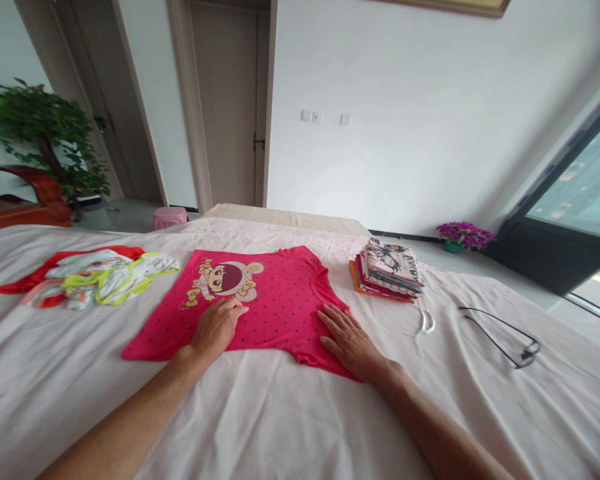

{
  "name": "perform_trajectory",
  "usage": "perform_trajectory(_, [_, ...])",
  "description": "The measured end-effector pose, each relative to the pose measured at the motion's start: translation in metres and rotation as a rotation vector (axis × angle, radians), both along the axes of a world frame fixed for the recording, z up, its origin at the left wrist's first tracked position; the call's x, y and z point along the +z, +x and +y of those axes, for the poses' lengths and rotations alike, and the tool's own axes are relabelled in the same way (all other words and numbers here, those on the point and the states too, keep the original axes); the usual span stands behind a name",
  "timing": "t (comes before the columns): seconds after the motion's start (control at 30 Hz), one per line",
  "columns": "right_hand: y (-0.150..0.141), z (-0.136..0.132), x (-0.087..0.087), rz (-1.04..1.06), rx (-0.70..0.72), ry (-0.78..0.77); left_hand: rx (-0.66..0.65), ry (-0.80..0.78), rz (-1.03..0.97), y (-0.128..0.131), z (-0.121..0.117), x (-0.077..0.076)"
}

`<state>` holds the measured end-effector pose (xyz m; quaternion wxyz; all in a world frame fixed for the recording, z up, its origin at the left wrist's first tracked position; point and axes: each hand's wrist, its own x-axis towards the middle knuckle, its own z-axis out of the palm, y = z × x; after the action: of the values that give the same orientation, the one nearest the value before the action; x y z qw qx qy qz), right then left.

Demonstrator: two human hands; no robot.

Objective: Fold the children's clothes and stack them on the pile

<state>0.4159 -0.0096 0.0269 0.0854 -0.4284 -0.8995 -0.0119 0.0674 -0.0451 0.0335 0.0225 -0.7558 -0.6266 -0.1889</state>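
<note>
A pink-red T-shirt (280, 307) with dark dots and a cartoon girl print lies spread on the bed, its neckline toward the right. My left hand (218, 328) is on the shirt just below the print, its fingers curled together and seemingly pinching the fabric; the fingertips are partly hidden. Flat on the shoulder and sleeve area near the neckline rests my right hand (351, 337), fingers spread, pressing on the cloth without gripping it.
Left of the shirt is a loose heap of clothes (115, 277) in red, white and yellow. A folded stack of clothes (387, 270) with white drawstrings sits to the right, and eyeglasses (505, 337) lie beyond it. A pink stool (170, 217) stands behind the bed.
</note>
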Motion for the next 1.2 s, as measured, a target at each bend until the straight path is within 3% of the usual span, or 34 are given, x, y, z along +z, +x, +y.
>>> perform_trajectory(0.33, [0.000, -0.001, 0.001, -0.003, 0.001, -0.008, 0.032, -0.020, 0.070, -0.001, 0.003, -0.003])
perform_trajectory(1.2, [0.000, 0.000, 0.002, -0.007, -0.004, -0.022, -0.057, 0.003, -0.148, -0.014, 0.012, -0.012])
